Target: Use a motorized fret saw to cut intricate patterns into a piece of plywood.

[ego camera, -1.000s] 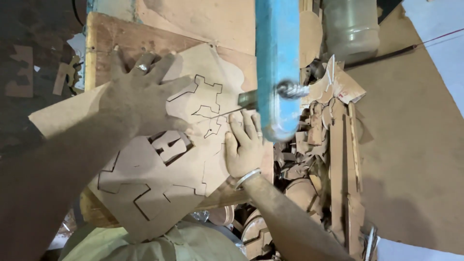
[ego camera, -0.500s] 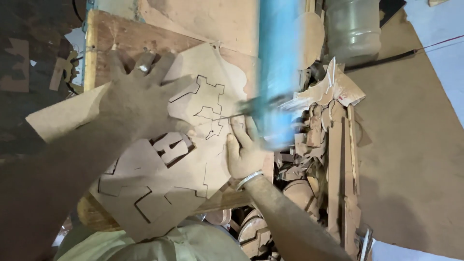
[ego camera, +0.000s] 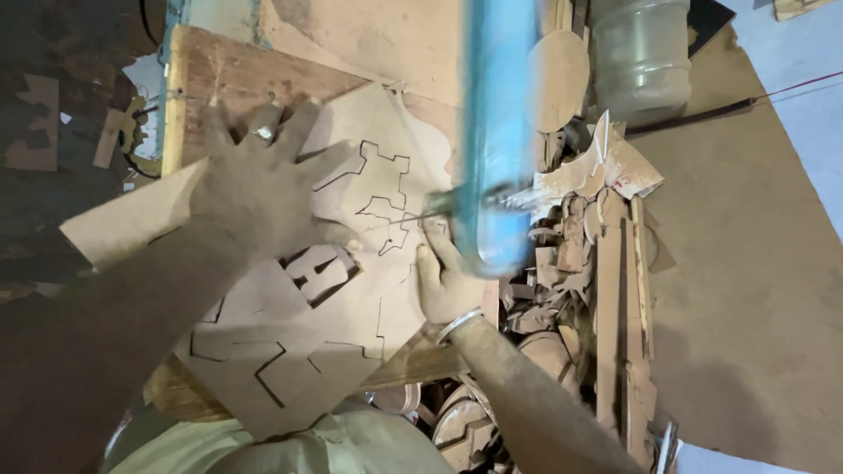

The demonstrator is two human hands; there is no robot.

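Under me a wide brown floor sheet (ego camera: 746, 290) fills the right side, and a wooden workbench top (ego camera: 228, 79) lies beneath my work. On that bench rests the thin brown board (ego camera: 290, 351) I am working on, a large flat sheet marked with cut outlines and open cut-outs, reaching from the bench's far edge down toward my lap. The blue saw arm (ego camera: 496, 132), blurred, crosses over the board's right part and hides the spot where the cut line ends, just above my right hand. A clear plastic jug (ego camera: 641, 53) stands beyond it at the top. To the right of the board a heap of wood offcuts (ego camera: 597, 290) crowds the bench edge, close beside my right wrist. My left hand (ego camera: 259, 189) lies flat on the board with fingers spread wide, pressing down rather than clasping anything, a ring (ego camera: 262, 133) on one finger. My right hand (ego camera: 443, 272) also rests palm-down on the board's right edge, fingers pointing toward the saw arm, holding nothing, with a metal bangle (ego camera: 458, 325) at the wrist.
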